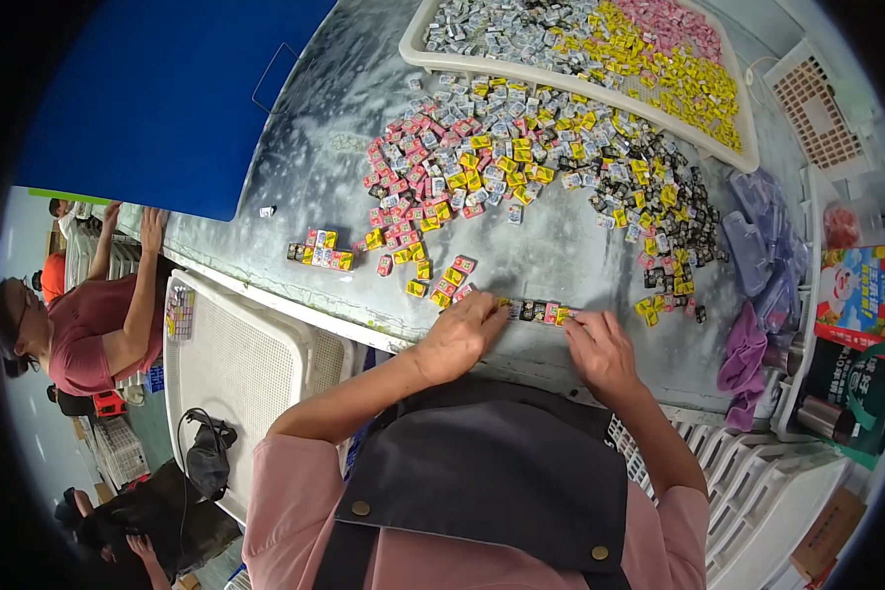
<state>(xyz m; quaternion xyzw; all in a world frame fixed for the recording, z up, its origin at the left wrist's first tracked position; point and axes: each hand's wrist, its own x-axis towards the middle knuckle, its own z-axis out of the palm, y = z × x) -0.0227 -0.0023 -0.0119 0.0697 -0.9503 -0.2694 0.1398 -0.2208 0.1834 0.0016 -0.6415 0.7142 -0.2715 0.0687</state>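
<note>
a person's left hand [459, 334] and right hand [598, 344] press down at either end of a short row of small wrapped sweets [539, 312] at the near edge of a grey table [295, 187]. the fingers are curled, tips pinching the row's ends. the sweets look light, with slick wrappers, so the row is probably best squeezed from both ends. beyond lies a loose heap of sweets [521, 167], then a white tray [415, 49] holding silver, yellow and pink sweets.
</note>
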